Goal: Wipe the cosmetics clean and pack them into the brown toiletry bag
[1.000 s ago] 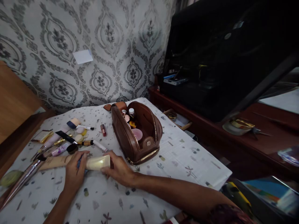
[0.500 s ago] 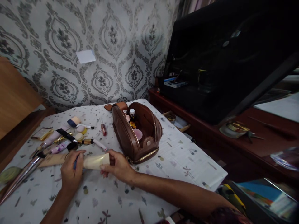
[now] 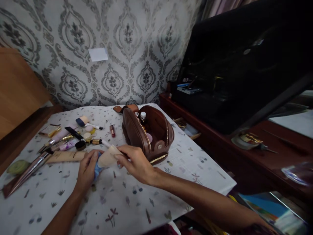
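Note:
My right hand [image 3: 138, 163] pinches the flat end of a cream-coloured cosmetic tube [image 3: 107, 157], which is held above the table. At the tube's other end, my left hand [image 3: 88, 168] is closed on a crumpled blue cloth [image 3: 97, 170] pressed against it. Just beyond my right hand stands a brown makeup bag [image 3: 133, 129], unzipped, with a white-capped bottle [image 3: 143, 116] and other small items inside. Left of my hands lie a beige tube [image 3: 66, 156], a large makeup brush [image 3: 30, 174] and a black brush [image 3: 75, 133].
A patterned white tablecloth [image 3: 137, 209] covers the table. Several more cosmetics lie at the left, with a small red lip gloss tube [image 3: 112, 131] nearer the bag. To the right, a large black screen [image 3: 234, 71] stands on a dark red desk [image 3: 266, 137].
The tube has been lifted and tilted, its right end higher. More of the blue cloth shows at my left hand. The whole view has shifted slightly.

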Demonstrator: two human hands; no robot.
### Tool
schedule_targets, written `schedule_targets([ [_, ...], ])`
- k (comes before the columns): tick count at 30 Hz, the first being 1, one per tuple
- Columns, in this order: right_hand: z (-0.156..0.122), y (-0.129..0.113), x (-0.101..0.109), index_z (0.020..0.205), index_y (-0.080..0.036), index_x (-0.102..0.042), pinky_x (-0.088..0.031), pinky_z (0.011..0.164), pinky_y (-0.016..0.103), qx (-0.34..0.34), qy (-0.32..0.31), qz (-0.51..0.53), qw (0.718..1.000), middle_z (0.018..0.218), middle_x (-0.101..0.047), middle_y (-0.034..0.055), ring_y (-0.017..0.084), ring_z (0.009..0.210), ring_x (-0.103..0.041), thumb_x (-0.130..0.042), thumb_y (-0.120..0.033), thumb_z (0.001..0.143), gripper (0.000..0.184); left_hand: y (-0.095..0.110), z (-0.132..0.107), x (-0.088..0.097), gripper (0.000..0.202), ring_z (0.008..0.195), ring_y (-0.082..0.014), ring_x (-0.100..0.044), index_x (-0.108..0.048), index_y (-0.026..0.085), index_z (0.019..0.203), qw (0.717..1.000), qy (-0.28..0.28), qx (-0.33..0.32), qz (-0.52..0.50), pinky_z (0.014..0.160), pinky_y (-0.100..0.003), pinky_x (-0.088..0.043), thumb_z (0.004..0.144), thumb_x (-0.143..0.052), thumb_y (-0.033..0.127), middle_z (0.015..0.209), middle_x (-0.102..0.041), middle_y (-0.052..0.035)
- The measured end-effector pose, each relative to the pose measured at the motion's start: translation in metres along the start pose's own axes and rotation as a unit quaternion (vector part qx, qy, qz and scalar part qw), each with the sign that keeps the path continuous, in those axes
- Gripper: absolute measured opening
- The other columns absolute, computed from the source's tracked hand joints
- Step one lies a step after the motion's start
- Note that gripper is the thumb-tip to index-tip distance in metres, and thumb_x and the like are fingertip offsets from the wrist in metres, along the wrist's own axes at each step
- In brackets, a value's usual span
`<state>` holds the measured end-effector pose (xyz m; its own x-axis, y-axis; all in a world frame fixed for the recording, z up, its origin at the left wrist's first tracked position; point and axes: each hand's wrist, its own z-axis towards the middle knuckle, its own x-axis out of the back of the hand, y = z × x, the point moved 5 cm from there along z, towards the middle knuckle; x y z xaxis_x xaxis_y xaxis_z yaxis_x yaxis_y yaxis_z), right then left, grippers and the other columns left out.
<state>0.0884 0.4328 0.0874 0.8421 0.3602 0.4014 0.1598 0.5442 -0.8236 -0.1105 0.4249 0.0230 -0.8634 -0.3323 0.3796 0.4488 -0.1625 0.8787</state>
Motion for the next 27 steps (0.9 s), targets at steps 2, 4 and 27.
schedule_targets([
  [2,0.0,0.004,-0.002,0.086,-0.017,-0.06,-0.046,0.057,0.02,-0.031,-0.005,0.024,0.999,0.071,-0.06,-0.0007,0.011,0.061,-0.059,-0.048,-0.033,0.099,0.024,0.004,-0.002,0.0,0.044,0.07,-0.0181,-0.055,-0.067,0.017,0.083,1.0,0.021,-0.019,0.008,0.063,-0.027,-0.044,0.093,-0.045,0.054,0.072,-0.061,-0.0015],
  [4,0.0,0.006,-0.003,0.086,-0.017,-0.06,-0.047,0.055,0.02,-0.046,-0.003,0.047,0.998,0.07,-0.06,-0.0011,0.011,0.059,-0.06,-0.049,-0.038,0.099,0.027,0.009,-0.005,0.0,0.043,0.071,-0.0179,-0.055,-0.067,0.018,0.084,0.998,0.032,-0.044,0.025,0.065,-0.027,-0.043,0.096,-0.043,0.051,0.073,-0.06,-0.0013],
  [27,0.011,0.105,-0.071,0.127,-0.016,-0.056,-0.056,0.074,0.033,-0.124,0.144,0.176,0.966,0.104,-0.067,0.0093,0.017,0.08,-0.064,-0.065,-0.033,0.08,0.051,-0.003,0.004,-0.01,0.03,0.069,-0.0186,-0.061,-0.055,0.022,0.083,0.986,-0.087,-0.033,0.135,0.066,-0.03,-0.044,0.098,-0.04,0.043,0.074,-0.067,-0.0016],
])
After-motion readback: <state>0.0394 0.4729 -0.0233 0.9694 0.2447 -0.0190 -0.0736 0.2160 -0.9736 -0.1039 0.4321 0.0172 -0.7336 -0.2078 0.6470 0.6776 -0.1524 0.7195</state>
